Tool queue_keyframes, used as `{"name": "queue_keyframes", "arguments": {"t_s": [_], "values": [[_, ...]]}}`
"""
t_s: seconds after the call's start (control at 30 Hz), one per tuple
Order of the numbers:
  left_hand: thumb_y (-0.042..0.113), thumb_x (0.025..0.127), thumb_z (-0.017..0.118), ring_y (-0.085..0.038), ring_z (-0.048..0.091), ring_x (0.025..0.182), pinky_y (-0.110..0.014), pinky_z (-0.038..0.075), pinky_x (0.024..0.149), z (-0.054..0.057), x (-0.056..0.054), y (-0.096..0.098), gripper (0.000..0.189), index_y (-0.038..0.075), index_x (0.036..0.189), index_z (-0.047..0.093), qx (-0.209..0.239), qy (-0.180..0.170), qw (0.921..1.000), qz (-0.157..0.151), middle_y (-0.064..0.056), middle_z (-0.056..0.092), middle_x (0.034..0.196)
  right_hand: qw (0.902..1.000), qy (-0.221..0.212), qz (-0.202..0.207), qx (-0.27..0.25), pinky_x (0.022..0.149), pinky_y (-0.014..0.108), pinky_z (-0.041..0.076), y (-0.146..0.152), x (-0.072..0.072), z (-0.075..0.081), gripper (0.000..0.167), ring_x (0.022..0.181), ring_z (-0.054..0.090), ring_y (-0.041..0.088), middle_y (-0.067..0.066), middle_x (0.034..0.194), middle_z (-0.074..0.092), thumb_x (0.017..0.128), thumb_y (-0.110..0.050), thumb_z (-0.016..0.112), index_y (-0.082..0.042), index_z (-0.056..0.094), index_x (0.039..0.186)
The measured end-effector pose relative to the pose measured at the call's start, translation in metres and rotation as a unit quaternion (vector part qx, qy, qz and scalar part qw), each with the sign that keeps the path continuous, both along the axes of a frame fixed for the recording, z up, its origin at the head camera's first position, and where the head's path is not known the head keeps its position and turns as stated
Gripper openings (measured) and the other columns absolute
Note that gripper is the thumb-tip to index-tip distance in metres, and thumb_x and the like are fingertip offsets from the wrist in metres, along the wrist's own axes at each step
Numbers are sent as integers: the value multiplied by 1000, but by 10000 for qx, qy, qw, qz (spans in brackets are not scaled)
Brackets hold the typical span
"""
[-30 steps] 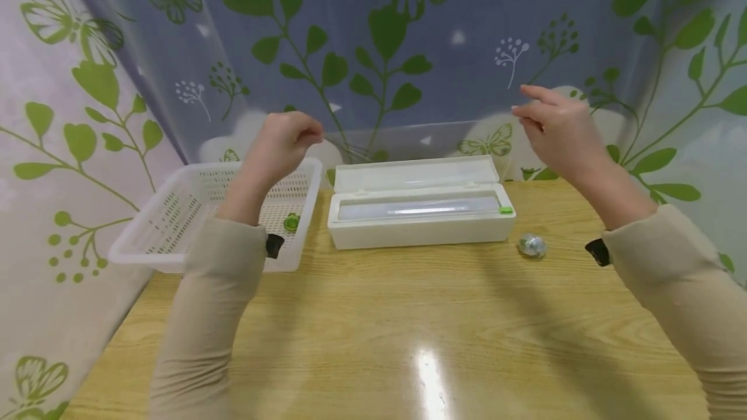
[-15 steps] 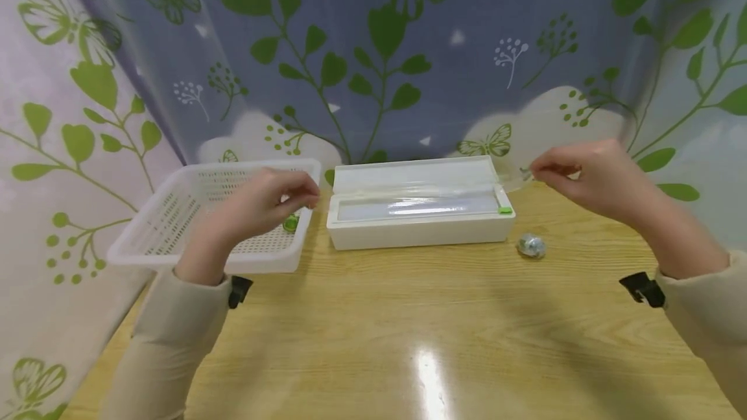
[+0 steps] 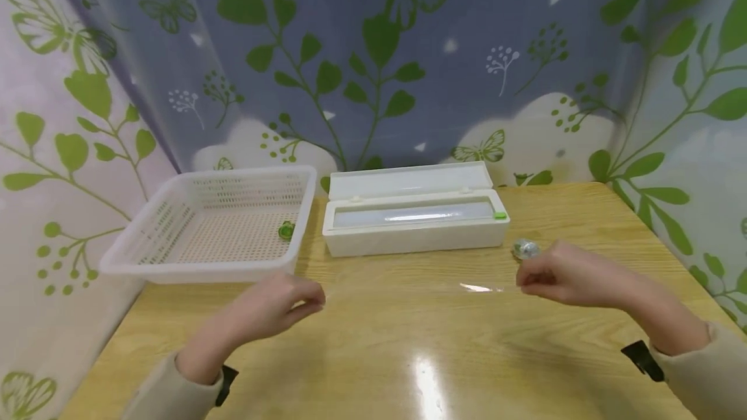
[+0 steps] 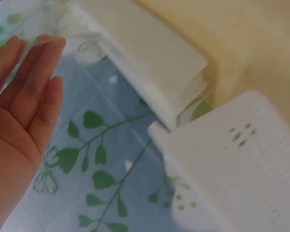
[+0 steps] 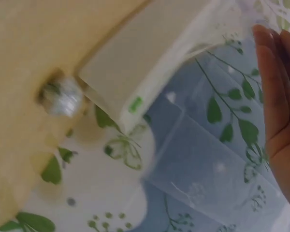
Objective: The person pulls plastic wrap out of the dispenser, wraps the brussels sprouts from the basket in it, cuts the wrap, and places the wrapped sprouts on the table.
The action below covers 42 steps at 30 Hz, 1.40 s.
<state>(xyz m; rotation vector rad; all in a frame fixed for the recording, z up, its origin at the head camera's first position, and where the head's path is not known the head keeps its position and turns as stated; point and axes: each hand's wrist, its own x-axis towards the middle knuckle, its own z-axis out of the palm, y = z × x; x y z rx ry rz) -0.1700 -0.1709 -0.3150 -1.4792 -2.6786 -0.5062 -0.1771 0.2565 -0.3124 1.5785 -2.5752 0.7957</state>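
Observation:
A sheet of clear cling film (image 3: 475, 288) stretches between my two hands over the table, seen mostly by its glint. My left hand (image 3: 274, 306) pinches its left end between thumb and fingers, in front of the white basket. At the other end my right hand (image 3: 569, 275) pinches the film, close to a small shiny wrapped ball (image 3: 525, 249). Behind the film sits a white cling film dispenser (image 3: 417, 238) with its lid raised, a film roll and a green slider (image 3: 500, 216). In the wrist views the left hand (image 4: 24, 106) and right hand (image 5: 282, 96) are only partly visible.
A white perforated basket (image 3: 204, 271) stands at the left with a small green object (image 3: 286, 231) inside. The wooden table (image 3: 373, 355) backs onto a patterned curtain (image 3: 420, 96) with green leaves.
Both hands have come down from above the dispenser and toward me, bringing the film over the table in front of it. The dispenser, ball and basket stay in place.

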Motion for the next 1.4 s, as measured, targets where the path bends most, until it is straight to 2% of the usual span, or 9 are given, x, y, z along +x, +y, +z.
{"name": "queue_keyframes", "arguments": {"t_s": [0.13,0.27,0.43,0.63,0.8,0.97,1.07,1.2,1.4], "values": [[9,82,61,0,42,54,-17,37,48,-23,14,6,13,15,72,55,-427,436,9979,197,12,48,64,9994,-244,68,243,47,12,39,-3,3,-28,22,56,44,-7,-17,70,54,75,2,64,-19,60,77],[9,80,59,-3,27,46,-16,25,40,-43,18,16,23,16,63,46,-782,1022,9915,167,12,34,56,9986,-54,4,528,47,12,37,-6,5,-45,23,56,40,-7,-18,67,50,72,2,66,-19,59,71],[9,76,61,-4,32,43,-18,27,39,-65,16,23,24,17,60,45,-1304,1507,9799,-117,10,38,53,9969,251,-22,739,47,12,34,-7,5,-62,23,56,38,-5,-18,64,46,69,2,67,-18,57,66],[16,76,63,-6,44,53,-18,29,42,-84,11,31,15,18,62,57,-1818,2101,9604,-190,8,47,59,9905,439,-476,1211,45,15,30,-10,10,-82,28,54,32,-2,-17,61,37,66,3,65,-20,51,59],[19,78,62,-9,42,63,-17,28,45,-90,11,35,12,18,66,63,-1785,1947,9645,-54,5,44,71,9819,880,-733,1508,45,17,25,-15,15,-95,33,55,28,1,-16,58,28,64,0,67,-21,43,54],[14,78,61,-9,41,58,-19,30,45,-91,9,37,11,16,67,61,-1961,1773,9644,-95,5,40,67,9824,1158,-598,1340,46,16,28,-17,13,-103,33,56,30,1,-15,61,30,64,-3,69,-21,43,57],[13,78,60,-9,45,55,-20,34,45,-90,8,38,12,15,66,57,-2134,1766,9606,-243,5,42,62,9879,857,-393,1233,45,15,28,-17,11,-106,32,54,28,-1,-14,63,29,68,0,67,-19,42,61],[12,78,60,-8,48,56,-21,38,46,-90,7,39,11,15,68,56,-2229,1597,9610,-361,5,46,63,9916,297,-206,1242,45,15,28,-16,8,-108,30,54,27,-1,-14,64,29,74,3,62,-17,42,65],[11,80,57,-8,45,54,-21,38,47,-95,4,36,9,14,73,53,-2212,1043,9693,-244,6,45,65,9937,29,-191,1107,44,14,28,-16,4,-114,30,53,27,-2,-15,63,29,72,5,58,-17,40,65]]}}
